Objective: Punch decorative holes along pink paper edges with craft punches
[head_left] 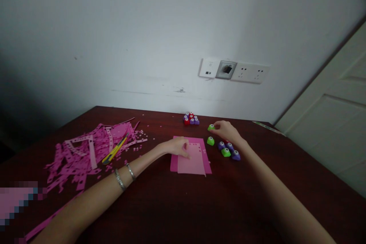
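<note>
My right hand (227, 131) has its fingertips closed on a small green craft punch (211, 127) with a white button on top, at the table's right side. A second green craft punch (211, 141) sits just below it. My left hand (177, 147) rests on a light pink sheet of paper (191, 164), thumb and forefinger apart. Small punched holes run along the sheet's top edge. Under it lies a larger, darker pink sheet (174, 166). More purple, green and red craft punches (225, 152) are grouped beneath my right hand, partly hidden by it.
Punched pink paper strips (91, 148) are heaped at the left, with a yellow utility knife (116, 149) on top. Tiny paper bits are scattered nearby. Several red and purple punches (191, 119) stand at the back by the wall. Sockets (250, 73) are set in the wall.
</note>
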The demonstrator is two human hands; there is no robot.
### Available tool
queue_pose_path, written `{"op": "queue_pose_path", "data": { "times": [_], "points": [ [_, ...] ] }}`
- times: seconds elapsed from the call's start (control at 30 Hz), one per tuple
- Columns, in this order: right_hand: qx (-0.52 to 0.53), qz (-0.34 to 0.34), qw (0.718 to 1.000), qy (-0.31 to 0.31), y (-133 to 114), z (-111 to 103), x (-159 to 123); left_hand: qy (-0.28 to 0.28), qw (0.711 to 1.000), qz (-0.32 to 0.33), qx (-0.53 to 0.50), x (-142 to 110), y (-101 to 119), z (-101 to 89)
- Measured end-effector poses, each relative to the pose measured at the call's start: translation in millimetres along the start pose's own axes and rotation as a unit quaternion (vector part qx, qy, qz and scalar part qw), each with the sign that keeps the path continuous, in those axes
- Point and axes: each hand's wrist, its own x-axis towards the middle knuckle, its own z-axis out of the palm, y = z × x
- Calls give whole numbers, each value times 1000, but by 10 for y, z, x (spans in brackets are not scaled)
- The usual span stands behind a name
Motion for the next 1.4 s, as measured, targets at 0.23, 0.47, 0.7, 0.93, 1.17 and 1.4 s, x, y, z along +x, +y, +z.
{"op": "queue_pose_path", "data": {
  "times": [0.23, 0.47, 0.7, 0.93, 1.17, 1.4],
  "points": [
    [-19, 60, 998, -26, 44, 137, 287, 5, 1000, 6, 4, 10, -18, 23],
    [-8, 86, 996, -25, 95, 207, 267, 9, 1000, 0, 7, -19, 40, 4],
    [24, 36, 999, 14, -130, 47, -31, -9, 1000, -4, 20, -16, 46, -17],
    [39, -49, 998, -32, -438, 62, -597, -45, 999, -18, 20, 24, 84, -76],
    [45, -74, 994, -61, -453, 44, -764, -60, 997, -34, -45, 71, 48, -166],
    [64, -68, 993, -65, -385, -34, -750, 213, 961, -114, -131, 489, -363, -362]
  ]
}}
